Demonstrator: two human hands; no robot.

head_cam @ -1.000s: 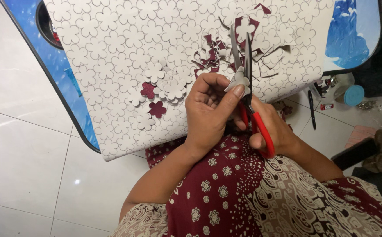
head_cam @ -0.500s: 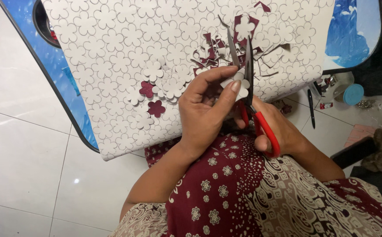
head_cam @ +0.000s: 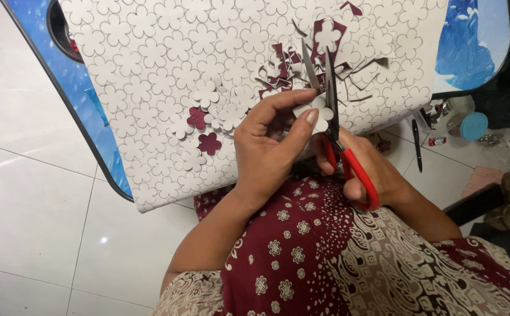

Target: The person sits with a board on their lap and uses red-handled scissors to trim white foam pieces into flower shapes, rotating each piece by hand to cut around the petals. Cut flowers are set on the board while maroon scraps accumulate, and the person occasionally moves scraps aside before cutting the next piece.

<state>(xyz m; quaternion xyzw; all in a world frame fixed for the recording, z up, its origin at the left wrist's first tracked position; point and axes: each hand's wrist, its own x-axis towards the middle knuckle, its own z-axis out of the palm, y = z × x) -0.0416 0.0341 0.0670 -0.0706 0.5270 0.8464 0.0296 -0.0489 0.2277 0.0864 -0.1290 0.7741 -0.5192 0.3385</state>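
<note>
— What is the left hand (head_cam: 267, 149) doing?
— Its fingers (head_cam: 302, 126) are pinching a white paper flower (head_cam: 318, 114) above the flower-printed sheet (head_cam: 167, 70) lying on the blue tabletop (head_cam: 100, 117).
— And the right hand (head_cam: 369, 169)?
— Its fingers are gripping red-handled scissors (head_cam: 340, 134), blades parted around the flower's edge.

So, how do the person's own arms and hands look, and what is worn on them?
Both hands are bare: the left hand and the right hand have no gloves, and no rings or bracelets show. The nails are short and unpainted. The forearms are uncovered too. Near the left elbow, a short cream sleeve with a brown pattern begins. The right sleeve is not in view.
</note>
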